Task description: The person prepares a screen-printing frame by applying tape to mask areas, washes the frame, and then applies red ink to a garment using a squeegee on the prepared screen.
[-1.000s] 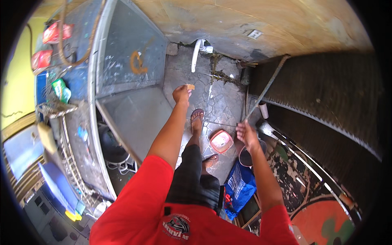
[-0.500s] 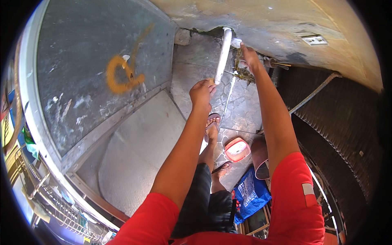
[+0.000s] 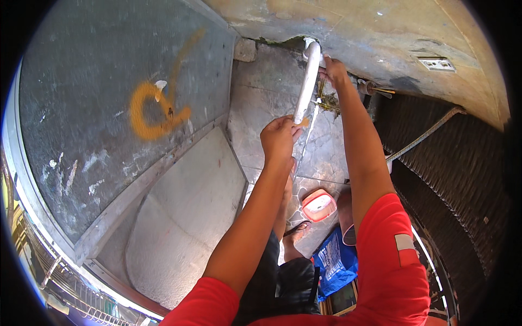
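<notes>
A white plastic pipe point(image 3: 308, 81) slants down from the foot of the wall toward me, with a bend at its upper end. At its near, lower end is my left hand point(image 3: 278, 140), its fingers closed on a small tan piece point(image 3: 302, 123) pressed close to the pipe; it may be sandpaper, but I cannot be sure. By the pipe's upper end my right hand point(image 3: 335, 71) is closed, its fingertips on a white fitting point(image 3: 324, 60) beside the bend. The hand itself partly hides that fitting.
A grey panel point(image 3: 109, 98) with an orange painted mark stands at left. On the floor are a red-orange tub point(image 3: 319, 205) with white contents, a dark reddish bucket point(image 3: 348, 214) and a blue bag point(image 3: 337, 263). A metal bar point(image 3: 427, 133) crosses dark corrugated material at right.
The whole view has shifted a little. The pipe's bend now shows at the wall. My left hand stays at its lower end, and more of the tan piece shows beyond the pipe.
</notes>
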`<state>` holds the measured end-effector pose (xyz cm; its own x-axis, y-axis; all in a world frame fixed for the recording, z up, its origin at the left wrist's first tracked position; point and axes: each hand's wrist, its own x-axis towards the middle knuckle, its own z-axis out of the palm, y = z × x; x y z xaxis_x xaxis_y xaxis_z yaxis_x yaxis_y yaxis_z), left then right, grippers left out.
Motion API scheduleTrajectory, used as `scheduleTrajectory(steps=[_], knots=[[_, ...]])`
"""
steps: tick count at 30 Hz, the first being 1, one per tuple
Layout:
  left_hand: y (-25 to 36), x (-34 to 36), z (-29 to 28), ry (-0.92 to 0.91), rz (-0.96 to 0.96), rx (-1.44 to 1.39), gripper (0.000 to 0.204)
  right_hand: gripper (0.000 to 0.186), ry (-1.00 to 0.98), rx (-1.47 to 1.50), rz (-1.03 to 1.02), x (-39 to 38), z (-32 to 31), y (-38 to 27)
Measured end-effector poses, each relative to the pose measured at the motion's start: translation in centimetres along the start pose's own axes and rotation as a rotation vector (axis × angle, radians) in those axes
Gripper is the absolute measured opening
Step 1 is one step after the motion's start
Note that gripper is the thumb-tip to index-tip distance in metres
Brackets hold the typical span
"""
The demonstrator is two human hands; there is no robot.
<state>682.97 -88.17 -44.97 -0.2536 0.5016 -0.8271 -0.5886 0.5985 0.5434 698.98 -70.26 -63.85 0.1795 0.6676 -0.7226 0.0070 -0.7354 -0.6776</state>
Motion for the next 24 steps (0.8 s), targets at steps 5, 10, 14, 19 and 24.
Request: scheduleTrajectory(steps=[5, 10, 14, 19, 24], knots=[[-0.2, 0.3, -0.3, -0.019, 0.004, 0.010, 0.025, 0.035, -0.062, 0.144, -0.021, 1.3, -0.4, 1.4], [-0.4, 0.6, -0.6, -0.009, -0.001, -0.010, 0.024, 0.044, -0.083, 0.194, -0.066, 0.9, -0.7, 1.6], [-0.4, 0.7, -1.1, 0.027, -0.024, -0.011, 0.026, 0.045, -0.073, 0.230, -0.082, 0.2, -0.8, 1.3], [-0.5, 1.7, -1.2, 0.047, -0.033, -0.020, 0.024, 0.048, -0.086, 0.213, -0.106, -0.3, -0.7, 1.3], [-0.4, 1.8, -1.4, 0.017, -0.049, -0.012, 0.023, 0.057, -0.091, 0.117, -0.169, -0.5, -0.8, 1.7]])
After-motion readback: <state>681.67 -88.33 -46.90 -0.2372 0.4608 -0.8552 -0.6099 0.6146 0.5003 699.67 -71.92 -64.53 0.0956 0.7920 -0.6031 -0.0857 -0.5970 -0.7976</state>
